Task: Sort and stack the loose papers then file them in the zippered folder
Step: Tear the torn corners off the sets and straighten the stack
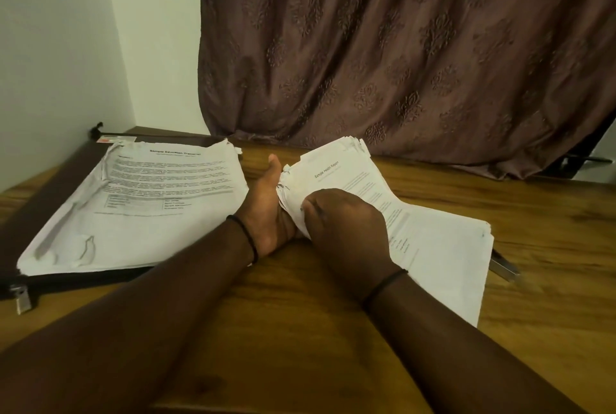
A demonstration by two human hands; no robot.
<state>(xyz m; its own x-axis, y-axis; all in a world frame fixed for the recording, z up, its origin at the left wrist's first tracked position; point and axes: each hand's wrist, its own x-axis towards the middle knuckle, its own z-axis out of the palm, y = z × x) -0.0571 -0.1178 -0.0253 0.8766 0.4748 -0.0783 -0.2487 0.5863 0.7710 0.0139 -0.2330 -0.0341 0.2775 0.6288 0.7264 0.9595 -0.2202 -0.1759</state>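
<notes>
- My right hand (340, 223) pinches the white printed paper bundle (433, 247); my left hand (270, 213), palm spread, braces its nine-o'clock edge.
- I'd square the edges on the brown wooden surface (300, 330).

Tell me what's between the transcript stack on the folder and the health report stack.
Head view: the left hand, fingers hidden under the health report stack, fills the gap beside the transcript stack; nearer, bare table.

A dark brown folder (50, 190) lies flat at the frame's left, with its zip pull (20, 300) at the lower left. The left stack (143, 213), crumpled printed sheets, rests on it. The right stack (440, 257) lies at centre right, its left end curled upward and its top sheet headed "Sample Health Report".
</notes>
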